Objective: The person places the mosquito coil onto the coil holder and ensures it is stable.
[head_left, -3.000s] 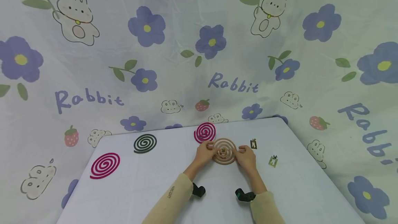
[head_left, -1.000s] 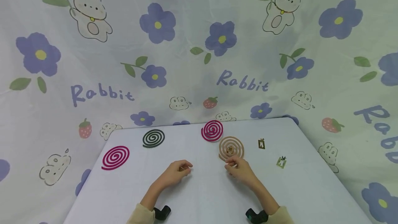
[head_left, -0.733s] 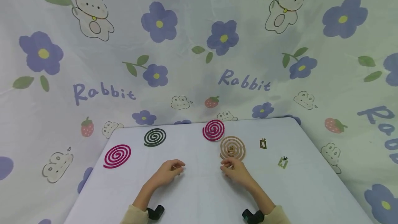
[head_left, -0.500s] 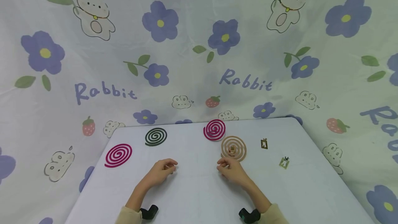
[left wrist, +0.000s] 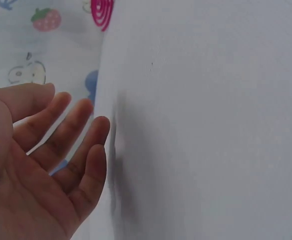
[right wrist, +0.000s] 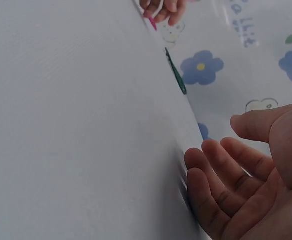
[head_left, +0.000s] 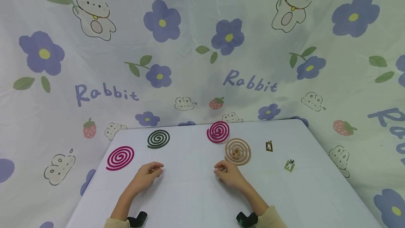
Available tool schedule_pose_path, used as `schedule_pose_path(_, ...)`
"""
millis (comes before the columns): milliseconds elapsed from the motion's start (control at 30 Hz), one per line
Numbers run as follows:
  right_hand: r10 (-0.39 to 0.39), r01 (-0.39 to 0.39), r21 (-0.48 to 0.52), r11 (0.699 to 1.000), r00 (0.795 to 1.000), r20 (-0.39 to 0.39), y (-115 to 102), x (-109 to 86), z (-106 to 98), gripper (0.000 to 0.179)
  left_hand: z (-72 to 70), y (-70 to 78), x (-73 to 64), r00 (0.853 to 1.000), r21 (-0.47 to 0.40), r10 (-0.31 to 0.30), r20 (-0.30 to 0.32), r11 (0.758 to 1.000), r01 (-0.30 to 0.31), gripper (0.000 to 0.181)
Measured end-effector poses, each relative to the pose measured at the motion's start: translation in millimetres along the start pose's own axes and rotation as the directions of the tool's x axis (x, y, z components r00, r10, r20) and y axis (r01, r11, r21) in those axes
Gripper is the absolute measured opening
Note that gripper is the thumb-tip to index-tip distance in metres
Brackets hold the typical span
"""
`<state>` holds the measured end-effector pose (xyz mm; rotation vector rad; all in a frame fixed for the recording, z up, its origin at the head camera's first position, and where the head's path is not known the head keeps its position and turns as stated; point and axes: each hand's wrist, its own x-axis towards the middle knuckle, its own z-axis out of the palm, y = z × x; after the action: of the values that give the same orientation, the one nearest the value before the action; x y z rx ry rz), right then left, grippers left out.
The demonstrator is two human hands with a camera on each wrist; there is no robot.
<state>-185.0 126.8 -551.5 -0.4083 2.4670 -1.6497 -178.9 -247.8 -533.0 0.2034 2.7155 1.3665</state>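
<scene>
My left hand (head_left: 145, 178) is raised over the left-middle of the white table, in front of the green mosquito coil (head_left: 158, 139). Its fingers are loosely bent and hold nothing; the left wrist view shows the bare palm of this hand (left wrist: 56, 160). Just in front of the tan mosquito coil (head_left: 245, 151) is my right hand (head_left: 232, 176), its fingers relaxed around nothing in the right wrist view. A small brass-coloured piece (head_left: 236, 151) shows at the tan coil's centre. Behind that coil lies a magenta coil (head_left: 218, 132); another magenta coil (head_left: 120, 158) lies at the left.
Two small metal coil stands, one bronze (head_left: 269, 146) and one pale gold (head_left: 289, 165), lie to the right. The white table (head_left: 196, 200) ends against a printed cloth backdrop (head_left: 190, 62). Black wrist cameras (head_left: 138, 219) sit at both sleeves.
Three seconds ago both hands held the tan coil's sides. They have let go and drawn back toward me; the left hand keeps moving left, the right hand slightly left. The view has shifted.
</scene>
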Motion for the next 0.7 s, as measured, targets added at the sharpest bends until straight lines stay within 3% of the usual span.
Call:
schedule_pose_path(233, 0.002, -0.002, 0.000, 1.000, 1.000, 0.024, -3.9, 5.6, 6.7, 0.017, -20.4, -12.2, -5.7, 0.991, 0.025, -0.054, -0.119, 0.998, 0.057, 0.021)
schedule_pose_path(467, 0.005, -0.005, 0.016, 1.000, 0.999, 0.035, -7.2, 5.8, 13.1, 0.018, -46.0, -30.9, -6.0, 0.974, 0.159, -0.025, -0.226, 0.985, 0.062, 0.021)
schedule_pose_path(700, 0.027, -0.026, -0.013, 1.000, 0.999, 0.043, -10.6, 6.3, 17.7, 0.016, -68.8, -35.6, -5.5, 0.965, 0.203, -0.002, -0.261, 0.977, 0.057, 0.026)
